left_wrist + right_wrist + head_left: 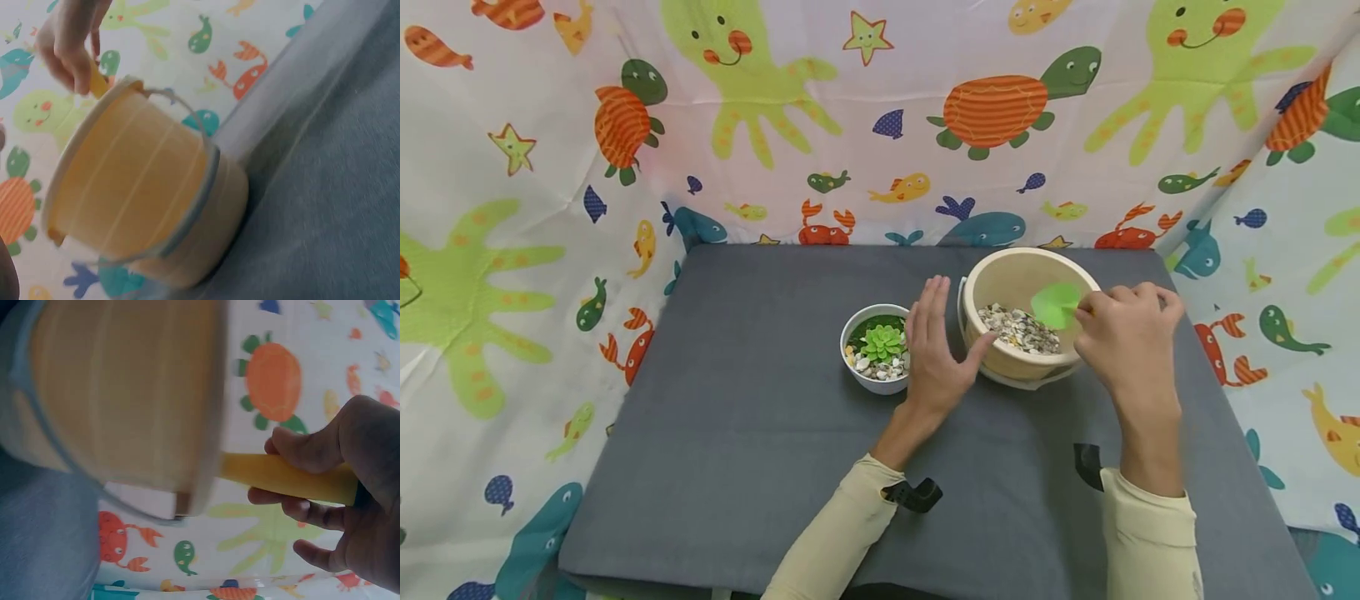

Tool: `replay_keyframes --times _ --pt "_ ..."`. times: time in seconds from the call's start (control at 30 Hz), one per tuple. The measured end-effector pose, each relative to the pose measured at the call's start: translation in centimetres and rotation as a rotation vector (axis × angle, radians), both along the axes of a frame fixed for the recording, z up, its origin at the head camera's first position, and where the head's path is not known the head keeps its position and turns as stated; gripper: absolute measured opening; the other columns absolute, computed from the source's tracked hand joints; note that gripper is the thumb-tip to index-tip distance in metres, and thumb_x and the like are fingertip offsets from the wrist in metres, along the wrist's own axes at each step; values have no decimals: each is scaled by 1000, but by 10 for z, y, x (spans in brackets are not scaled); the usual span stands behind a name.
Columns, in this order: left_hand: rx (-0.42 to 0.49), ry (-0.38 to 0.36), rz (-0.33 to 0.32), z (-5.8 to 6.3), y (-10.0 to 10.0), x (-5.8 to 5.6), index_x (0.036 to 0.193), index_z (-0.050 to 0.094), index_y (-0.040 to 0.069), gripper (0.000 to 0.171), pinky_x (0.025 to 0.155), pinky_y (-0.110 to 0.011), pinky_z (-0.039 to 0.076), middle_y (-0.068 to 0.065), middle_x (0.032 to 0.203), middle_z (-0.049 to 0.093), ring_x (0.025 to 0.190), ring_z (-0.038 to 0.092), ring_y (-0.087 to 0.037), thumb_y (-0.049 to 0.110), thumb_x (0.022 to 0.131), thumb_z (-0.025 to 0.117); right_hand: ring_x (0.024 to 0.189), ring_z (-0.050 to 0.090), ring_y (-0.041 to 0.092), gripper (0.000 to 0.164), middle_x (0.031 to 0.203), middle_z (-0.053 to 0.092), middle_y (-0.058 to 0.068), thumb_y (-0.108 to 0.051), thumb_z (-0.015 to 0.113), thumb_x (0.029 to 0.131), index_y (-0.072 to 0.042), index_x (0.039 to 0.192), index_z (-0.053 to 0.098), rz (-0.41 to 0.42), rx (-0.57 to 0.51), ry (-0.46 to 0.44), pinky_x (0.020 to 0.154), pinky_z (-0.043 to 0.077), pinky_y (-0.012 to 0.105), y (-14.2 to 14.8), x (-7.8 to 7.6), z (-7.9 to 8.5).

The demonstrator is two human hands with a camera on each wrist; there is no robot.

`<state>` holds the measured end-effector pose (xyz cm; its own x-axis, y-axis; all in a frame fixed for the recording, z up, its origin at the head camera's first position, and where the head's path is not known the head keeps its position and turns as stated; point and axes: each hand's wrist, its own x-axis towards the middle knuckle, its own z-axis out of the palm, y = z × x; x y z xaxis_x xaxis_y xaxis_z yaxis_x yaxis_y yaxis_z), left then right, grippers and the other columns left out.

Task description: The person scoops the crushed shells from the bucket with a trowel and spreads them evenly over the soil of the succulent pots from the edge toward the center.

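My right hand [1127, 333] grips the yellow handle [284, 476] of a small toy shovel. Its light green blade [1054, 305] dips into a cream bucket [1011, 279], above grey and white pebbles [1018, 330]. To the left of the bucket, my left hand [937, 358] is held up with straight fingers and thumb spread. It stands right beside a white bowl [883, 387] and hides its right edge; whether it touches the bowl I cannot tell. Inside the bowl are a green succulent [882, 342] and pale stones. In the left wrist view, the bucket covers the shovel's blade.
A thin handle [187, 109] hangs round the bucket's side. Everything stands on a grey cloth-covered table [760, 417]. Behind it and at both sides hangs a white curtain [820, 75] printed with sea animals. Black straps [917, 497] show at the wrists.
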<state>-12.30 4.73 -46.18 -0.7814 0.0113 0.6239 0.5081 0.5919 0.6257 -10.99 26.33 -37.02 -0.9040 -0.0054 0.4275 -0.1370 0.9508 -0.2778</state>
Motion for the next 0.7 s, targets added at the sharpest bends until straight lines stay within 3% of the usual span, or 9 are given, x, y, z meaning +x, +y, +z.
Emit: replay_keyframes --times 0.17,0.3,0.53,0.7 --pt "-110 -149 -58 -2 23 -8 167 22 8 109 131 -53 26 -15 171 32 162 28 -31 51 87 82 99 54 47 17 90 70 33 -4 68 92 7 100 77 -31 113 -51 117 25 76 2 -7 -11" --pt "-171 -226 -83 -5 29 -10 167 19 4 117 131 -57 25 -18 173 26 163 24 -33 57 84 82 101 53 50 18 91 68 35 2 70 86 10 101 75 -16 174 -54 116 29 73 -1 -11 -16" --pt "-144 -306 -134 -11 29 -11 167 14 -1 125 132 -58 21 -20 175 20 164 21 -28 57 82 85 102 53 55 24 97 66 42 8 75 73 15 96 73 12 245 -72 116 30 75 -6 -16 -26" --pt "-130 -336 -166 -14 28 -10 167 12 1 123 133 -57 19 -17 176 15 165 17 -26 57 83 83 106 55 54 21 96 69 36 12 77 70 12 91 73 15 255 -106 118 28 75 -7 -19 -32"
